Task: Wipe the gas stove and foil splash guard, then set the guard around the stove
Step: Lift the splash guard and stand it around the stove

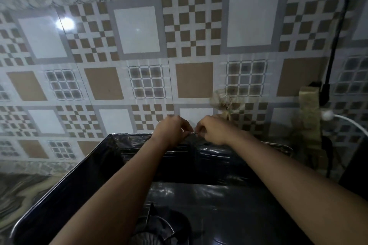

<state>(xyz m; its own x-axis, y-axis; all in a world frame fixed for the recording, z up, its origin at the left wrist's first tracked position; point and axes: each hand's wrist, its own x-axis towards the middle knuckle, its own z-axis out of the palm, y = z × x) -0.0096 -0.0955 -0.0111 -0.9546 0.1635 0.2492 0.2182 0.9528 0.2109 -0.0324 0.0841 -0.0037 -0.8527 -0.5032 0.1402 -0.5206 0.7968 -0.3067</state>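
The foil splash guard [71, 185] stands upright around the stove, dark and shiny, with a left panel and a back panel against the tiled wall. The gas stove [229, 205] lies below my arms, its black top glossy, and a burner grate [157, 228] shows at the bottom centre. My left hand [171, 131] and my right hand [213, 131] meet at the top rim of the back panel, both with fingers pinched on the rim close together. My forearms hide much of the back panel.
Patterned wall tiles [139, 32] rise right behind the guard. A marbled countertop [22, 191] lies to the left. At right, a black cable [336, 36] hangs down to a wall socket, with a white cord [350, 123] and brownish taped patches [308, 109] beside it.
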